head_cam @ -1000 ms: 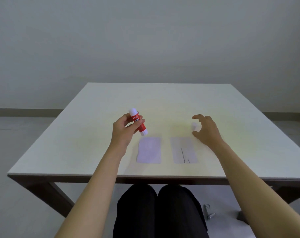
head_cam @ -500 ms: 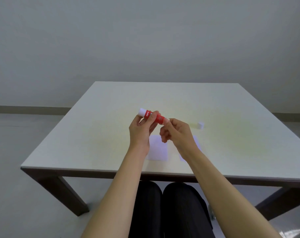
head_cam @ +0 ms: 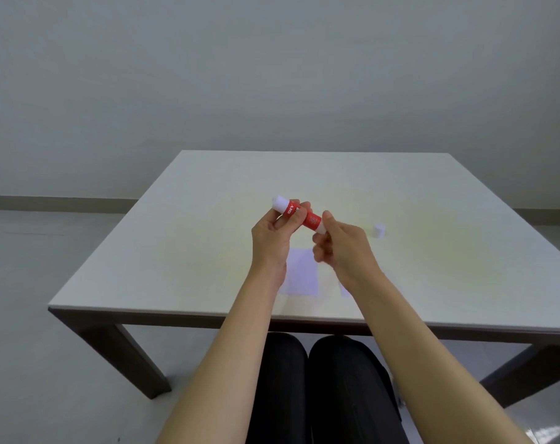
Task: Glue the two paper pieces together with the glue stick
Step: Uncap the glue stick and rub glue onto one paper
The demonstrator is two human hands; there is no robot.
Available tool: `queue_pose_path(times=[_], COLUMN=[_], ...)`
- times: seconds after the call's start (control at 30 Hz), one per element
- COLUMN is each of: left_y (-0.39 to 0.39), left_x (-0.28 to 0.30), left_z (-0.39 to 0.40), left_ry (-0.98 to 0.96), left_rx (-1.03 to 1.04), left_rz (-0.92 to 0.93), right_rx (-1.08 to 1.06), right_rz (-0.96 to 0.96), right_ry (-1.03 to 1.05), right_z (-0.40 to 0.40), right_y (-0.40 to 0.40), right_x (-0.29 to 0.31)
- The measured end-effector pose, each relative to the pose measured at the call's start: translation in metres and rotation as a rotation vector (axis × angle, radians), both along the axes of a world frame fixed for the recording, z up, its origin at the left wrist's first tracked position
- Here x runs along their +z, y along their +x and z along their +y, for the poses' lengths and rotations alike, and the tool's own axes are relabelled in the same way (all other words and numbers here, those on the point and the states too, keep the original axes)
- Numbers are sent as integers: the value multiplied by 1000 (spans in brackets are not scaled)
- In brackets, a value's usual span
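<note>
A red glue stick [head_cam: 304, 216] with white ends lies almost level in the air above the table. My left hand [head_cam: 273, 238] grips its red barrel near the left end. My right hand [head_cam: 342, 248] pinches its white right end between thumb and fingers. The stick's white cap [head_cam: 379, 230] stands by itself on the table to the right. Under my hands lie two pale paper pieces: the left paper [head_cam: 301, 277] is mostly visible, the right paper [head_cam: 345, 289] is nearly all hidden by my right forearm.
The square off-white table [head_cam: 182, 251] has dark legs and its near edge runs just above my knees. A grey wall and floor lie behind and to the sides.
My right hand left the cap on the table and came over to the glue stick's right end. My left hand tipped the stick from upright to nearly level and raised it.
</note>
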State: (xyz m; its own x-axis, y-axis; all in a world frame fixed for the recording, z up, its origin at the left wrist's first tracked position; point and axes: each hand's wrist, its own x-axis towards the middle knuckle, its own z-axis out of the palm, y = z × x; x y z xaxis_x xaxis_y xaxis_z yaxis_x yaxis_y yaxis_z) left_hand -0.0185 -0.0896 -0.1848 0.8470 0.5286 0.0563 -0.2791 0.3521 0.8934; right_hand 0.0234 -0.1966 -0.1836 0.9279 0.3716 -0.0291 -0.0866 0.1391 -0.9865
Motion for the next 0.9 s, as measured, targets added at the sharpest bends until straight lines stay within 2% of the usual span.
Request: queue_pose_path(times=[0.07, 0.17, 0.23, 0.3, 0.37, 0.4, 0.5, 0.6, 0.67, 0.73, 0.9], left_y=[-2, -6, -7, -7, -6, -6, -5, -4, -4, -3, -1], left_x=[-1, 0, 3, 7, 11, 12, 11, 7, 5, 6, 1], left_z=[1, 5, 8, 10, 9, 7, 4, 3, 4, 3, 4], left_ry=[35, 86, 104, 100, 126, 148, 180, 164, 133, 94, 102], left_rx=[-24, -47, 2, 55, 57, 45, 24, 43, 52, 43, -12], left_rz=[6, 11, 12, 11, 18, 24, 33, 42, 43, 32, 27], right_rx=[13, 12, 27, 74, 116, 113, 81, 90, 99, 101, 129], right_rz=[100, 36, -65, -59, 109, 212, 400, 265, 125, 82, 348], right_ry=[-123, -213, -144, 42, 208, 224, 97, 4, 50, 79, -33], right_z=[3, 6, 4, 1, 2, 3, 4, 1, -1, -2, -2], right_y=[-2, -5, -3, -3, -5, -7, -6, -3, -2, -1, 1], right_x=[3, 0, -1, 2, 1, 0, 5, 6, 4, 4, 8])
